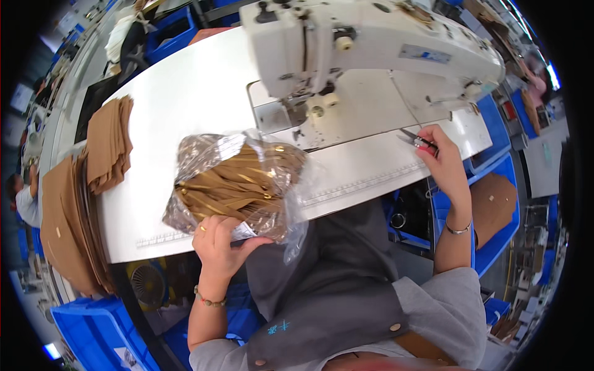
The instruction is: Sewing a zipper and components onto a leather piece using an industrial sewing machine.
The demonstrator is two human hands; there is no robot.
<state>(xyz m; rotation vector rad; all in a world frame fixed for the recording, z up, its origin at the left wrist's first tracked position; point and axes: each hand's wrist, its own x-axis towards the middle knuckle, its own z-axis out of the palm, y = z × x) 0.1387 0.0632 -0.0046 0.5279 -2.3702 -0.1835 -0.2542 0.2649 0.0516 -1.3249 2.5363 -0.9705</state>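
Observation:
My left hand [218, 242] grips the lower edge of a clear plastic bag [238, 185] packed with tan and gold strips, and holds it up over the near edge of the white sewing table [185, 105]. My right hand [442, 162] rests on the table's right end with its fingers closed on small snips with red handles [416, 141]. The blades point left, toward the base of the white sewing machine [365, 46], which stands at the back of the table.
Stacks of brown cut pieces [108, 143] lie at the table's left end, with larger brown panels [65, 229] beside it. Blue bins stand below: one at lower left [93, 334], one at right holding a brown piece [492, 207]. Another person [25, 201] is at far left.

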